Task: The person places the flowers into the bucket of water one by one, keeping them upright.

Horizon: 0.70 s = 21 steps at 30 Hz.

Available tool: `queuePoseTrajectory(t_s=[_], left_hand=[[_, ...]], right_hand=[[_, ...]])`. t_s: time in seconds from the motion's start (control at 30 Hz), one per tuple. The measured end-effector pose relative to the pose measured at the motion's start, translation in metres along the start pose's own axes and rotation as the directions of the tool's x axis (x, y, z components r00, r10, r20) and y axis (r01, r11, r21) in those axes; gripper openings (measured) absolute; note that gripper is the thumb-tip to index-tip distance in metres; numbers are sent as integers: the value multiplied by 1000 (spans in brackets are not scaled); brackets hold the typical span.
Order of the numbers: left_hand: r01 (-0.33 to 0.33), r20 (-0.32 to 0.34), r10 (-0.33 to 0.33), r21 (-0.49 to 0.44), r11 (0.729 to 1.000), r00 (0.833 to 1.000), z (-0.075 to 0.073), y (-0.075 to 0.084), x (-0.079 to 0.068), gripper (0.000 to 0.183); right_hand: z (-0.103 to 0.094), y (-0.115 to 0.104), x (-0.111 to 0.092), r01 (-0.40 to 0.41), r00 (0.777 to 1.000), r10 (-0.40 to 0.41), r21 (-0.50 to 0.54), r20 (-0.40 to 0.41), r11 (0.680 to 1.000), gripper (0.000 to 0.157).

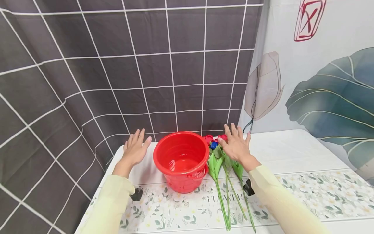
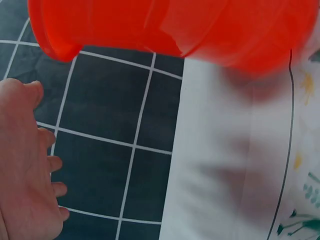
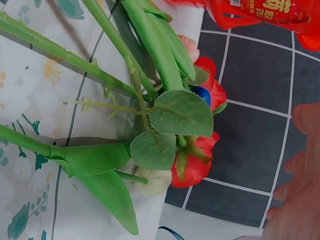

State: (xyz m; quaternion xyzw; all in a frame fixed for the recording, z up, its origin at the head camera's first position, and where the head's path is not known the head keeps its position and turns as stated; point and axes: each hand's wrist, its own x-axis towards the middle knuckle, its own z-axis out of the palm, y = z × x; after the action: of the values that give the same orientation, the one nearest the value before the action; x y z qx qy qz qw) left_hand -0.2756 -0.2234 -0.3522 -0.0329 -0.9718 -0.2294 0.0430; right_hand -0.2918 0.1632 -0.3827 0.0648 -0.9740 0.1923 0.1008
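A red plastic bucket (image 1: 183,185) stands upright on the table, and a little water glints at its bottom. To its left my left hand (image 1: 135,150) hovers with the fingers spread, holding nothing; the left wrist view shows a gap between that hand (image 2: 30,165) and the bucket (image 2: 175,25). My right hand (image 1: 237,146) hangs above the artificial flowers, its fingers straight and empty. These flowers (image 1: 217,161) lie just right of the bucket, heads toward the back and green stems toward the front. In the right wrist view, red flower heads (image 3: 192,167), a pale one and a bit of blue show.
A floral cloth (image 1: 315,191) covers the table. Behind it hangs a dark curtain (image 1: 187,71) with a white grid, and a pale leaf-patterned sheet (image 1: 280,26) hangs at the right. The bucket's handle (image 1: 201,174) hangs down on its right side.
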Motion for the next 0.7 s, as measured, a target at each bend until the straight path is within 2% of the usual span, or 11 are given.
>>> queuePoseTrajectory(t_s=[0.37,0.7], left_hand=[[-7,-9,5,-189,982,1000,4,7,-13,71],[1,7,1,-281,960,1000,5,11,-23,70]], right_hand=[[-5,-4,-4,-5,1000,5,19,-13,1000,70],[-8,-5,-8,-3,1000,3,9,-22,1000,69]])
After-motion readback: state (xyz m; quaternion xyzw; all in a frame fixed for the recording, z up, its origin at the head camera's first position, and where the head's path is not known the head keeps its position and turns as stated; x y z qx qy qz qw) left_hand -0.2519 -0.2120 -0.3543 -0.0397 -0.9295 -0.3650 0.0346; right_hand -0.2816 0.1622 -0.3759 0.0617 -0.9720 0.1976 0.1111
